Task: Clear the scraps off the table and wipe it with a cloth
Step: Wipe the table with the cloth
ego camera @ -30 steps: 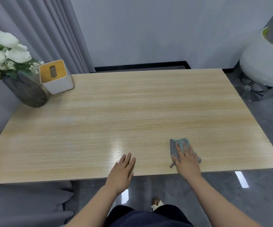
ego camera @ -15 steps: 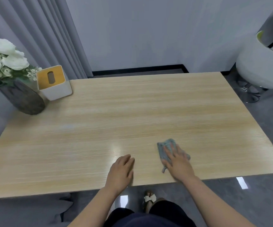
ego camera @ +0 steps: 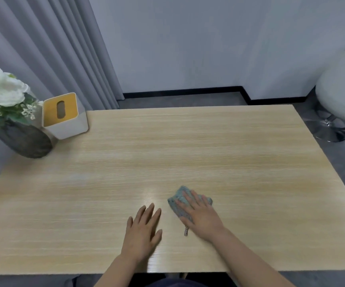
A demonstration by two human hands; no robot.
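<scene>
A small grey-green cloth [ego camera: 179,198] lies on the light wooden table [ego camera: 209,154] near its front edge, right of centre. My right hand [ego camera: 201,217] presses flat on the cloth with straight fingers and covers most of it. My left hand [ego camera: 142,233] rests flat on the bare tabletop just left of the cloth, fingers straight, holding nothing. No scraps show on the table.
A dark vase with white flowers [ego camera: 20,137] and a white tissue box with a yellow top [ego camera: 64,116] stand at the table's far left corner. Grey curtains [ego camera: 53,48] hang behind them. A white chair on a chrome base [ego camera: 337,112] stands off the table's far right.
My right hand has slid the cloth leftward and a little further onto the table, toward my left hand. My left hand has moved forward onto the tabletop.
</scene>
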